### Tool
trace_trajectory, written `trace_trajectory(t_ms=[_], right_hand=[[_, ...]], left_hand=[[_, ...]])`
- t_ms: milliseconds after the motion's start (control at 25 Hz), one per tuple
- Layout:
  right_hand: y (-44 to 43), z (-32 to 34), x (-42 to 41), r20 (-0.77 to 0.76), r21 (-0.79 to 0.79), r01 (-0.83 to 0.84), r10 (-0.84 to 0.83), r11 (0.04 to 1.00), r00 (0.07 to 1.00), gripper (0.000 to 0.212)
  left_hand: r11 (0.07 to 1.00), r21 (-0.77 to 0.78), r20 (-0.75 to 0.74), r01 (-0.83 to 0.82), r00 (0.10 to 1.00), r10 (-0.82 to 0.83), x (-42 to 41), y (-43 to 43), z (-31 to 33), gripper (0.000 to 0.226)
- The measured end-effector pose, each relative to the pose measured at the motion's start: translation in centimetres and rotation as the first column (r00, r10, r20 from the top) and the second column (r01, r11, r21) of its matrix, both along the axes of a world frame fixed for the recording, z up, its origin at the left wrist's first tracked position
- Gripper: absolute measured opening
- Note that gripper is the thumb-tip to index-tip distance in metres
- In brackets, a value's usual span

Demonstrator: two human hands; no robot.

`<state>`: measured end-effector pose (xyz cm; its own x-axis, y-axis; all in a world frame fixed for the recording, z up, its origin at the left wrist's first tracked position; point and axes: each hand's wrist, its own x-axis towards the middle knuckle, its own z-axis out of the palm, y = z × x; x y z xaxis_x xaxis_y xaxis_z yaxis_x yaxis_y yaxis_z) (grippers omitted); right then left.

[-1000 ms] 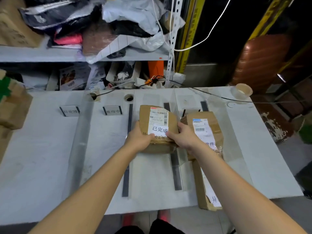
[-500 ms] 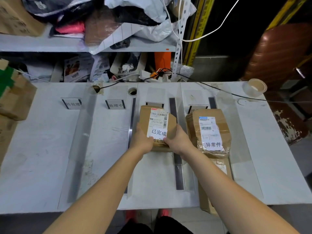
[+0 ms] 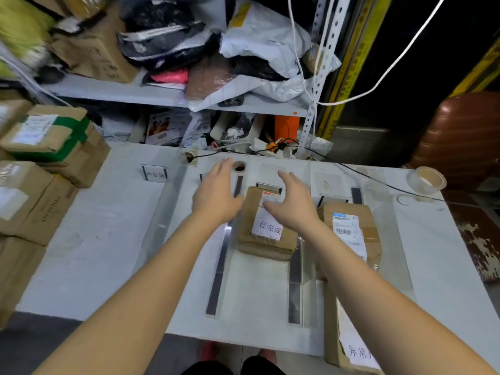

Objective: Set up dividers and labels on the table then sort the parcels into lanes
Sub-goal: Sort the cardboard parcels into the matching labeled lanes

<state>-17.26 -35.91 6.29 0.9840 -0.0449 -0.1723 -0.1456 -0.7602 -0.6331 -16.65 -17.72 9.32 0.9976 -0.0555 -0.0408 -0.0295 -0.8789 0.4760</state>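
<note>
The dividers [image 3: 218, 269] and labels [image 3: 155, 173] are in place on the desk [image 3: 94, 239]. One parcel [image 3: 266, 228] lies in the third lane; further parcels [image 3: 349, 228] occupy the fourth. The left hand [image 3: 216, 193] and right hand [image 3: 293, 205] are above it, grip slack, holding nothing. The stacked boxes [image 3: 48, 136] at the left probably await sorting.

Both hands have let go of the brown cardboard parcel with the white label [image 3: 266, 234]. Left hand [image 3: 216, 193] is now off its left side, fingers [image 3: 224, 167] straight. Right hand [image 3: 293, 204] is spread over its far end. The parcel now lies flat on the white bench [image 3: 108, 239].
</note>
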Motion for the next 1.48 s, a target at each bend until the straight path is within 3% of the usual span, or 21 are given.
trace_trajectory(t_ms=[200,400,520,720,1160,1480], right_hand=[[2.8,4.0,2.7,0.064,-0.239,-0.245,0.267,0.939,0.962,0.088],[9.1,6.9,3.2,0.138,-0.345,-0.314,0.379,0.884,0.915,0.088],[13.9,6.7,2.5,0.132,-0.385,-0.341,0.416,0.858,0.900,0.088],[23.2,7.1,1.0,0.103,-0.418,-0.367,0.445,0.831,0.890,0.078],[43.9,6.9,0.6,0.088,-0.362,-0.493,0.555,0.791,0.827,0.082],[56.7,5.6,2.5,0.116,-0.058,-0.631,0.633,0.774,0.765,0.080]], left_hand=[[0.935,0.344,0.088,-0.087,0.994,0.060,-0.3,8.7,3.8,0.077],[0.876,0.442,0.181,-0.194,0.975,0.125,-2.0,17.5,5.6,0.067],[0.843,0.491,0.139,-0.219,0.975,0.173,-3.8,23.0,5.1,0.066],[0.847,0.472,0.094,-0.244,0.969,0.227,-6.3,32.9,4.8,0.061],[0.848,0.393,0.084,-0.355,0.932,0.351,-9.0,52.2,4.8,0.059],[0.789,0.280,0.008,-0.547,0.823,0.568,-10.8,61.7,5.1,0.068]])
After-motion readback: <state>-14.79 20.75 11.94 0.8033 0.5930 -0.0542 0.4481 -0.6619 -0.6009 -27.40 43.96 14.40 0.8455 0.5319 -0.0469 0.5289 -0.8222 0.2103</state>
